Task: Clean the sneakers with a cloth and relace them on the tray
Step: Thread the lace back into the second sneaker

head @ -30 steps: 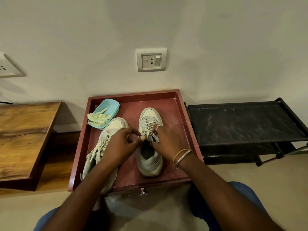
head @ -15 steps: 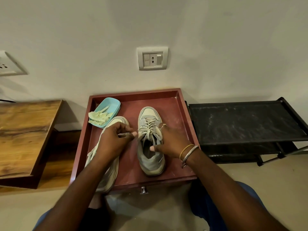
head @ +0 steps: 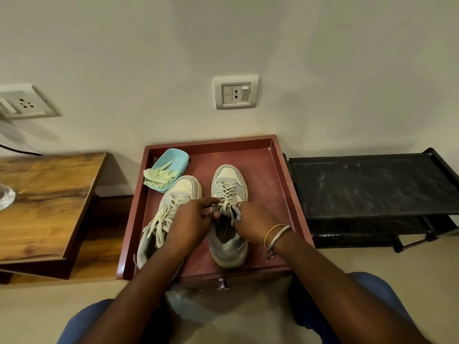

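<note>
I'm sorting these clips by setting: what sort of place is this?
Probably a room in a home, at floor level by a wall: a black shoe rack, a wooden table and wall sockets surround the red tray holding the sneakers.

Two sneakers (head: 228,194) side by side on the tray (head: 268,175) — dish (head: 173,162) behind-left.

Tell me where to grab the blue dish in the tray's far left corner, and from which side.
Pinch the blue dish by its far right rim, coming from above. That end is bare, while the pale cloth spills over the near left end and the left sneaker toe crowds the near edge. The tray wall blocks a low approach.
</note>
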